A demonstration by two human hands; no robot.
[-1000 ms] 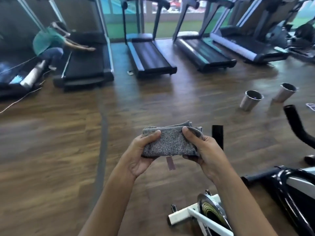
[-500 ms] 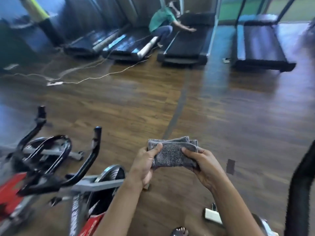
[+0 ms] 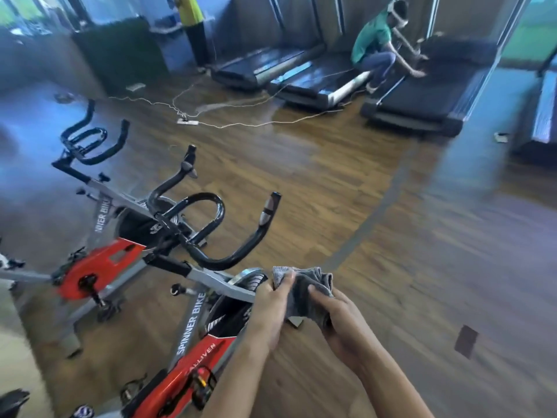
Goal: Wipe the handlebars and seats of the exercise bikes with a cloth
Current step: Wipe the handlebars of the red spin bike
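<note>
A folded grey cloth [image 3: 304, 289] is held in front of me by both hands. My left hand [image 3: 271, 309] grips its left side with the thumb on top. My right hand [image 3: 340, 324] grips its right side. Just left of the cloth stands a red and grey spinner bike [image 3: 193, 351] with black handlebars [image 3: 217, 236] rising a little ahead of my hands. A second bike [image 3: 99, 260] of the same kind stands behind it, its handlebars [image 3: 90, 140] farther left. A dark seat edge [image 3: 12, 402] shows at the bottom left corner.
Wooden floor [image 3: 422, 267] spreads to the right. Several treadmills [image 3: 422, 98] line the far wall, and a person in a green shirt [image 3: 379, 43] crouches at one. White cables and a power strip [image 3: 188, 121] lie on the floor. Another person [image 3: 191, 28] stands at the back.
My view has swung left, so the two spinner bikes now fill the left side. The cloth has gone from a flat fold to a bunched shape between my hands.
</note>
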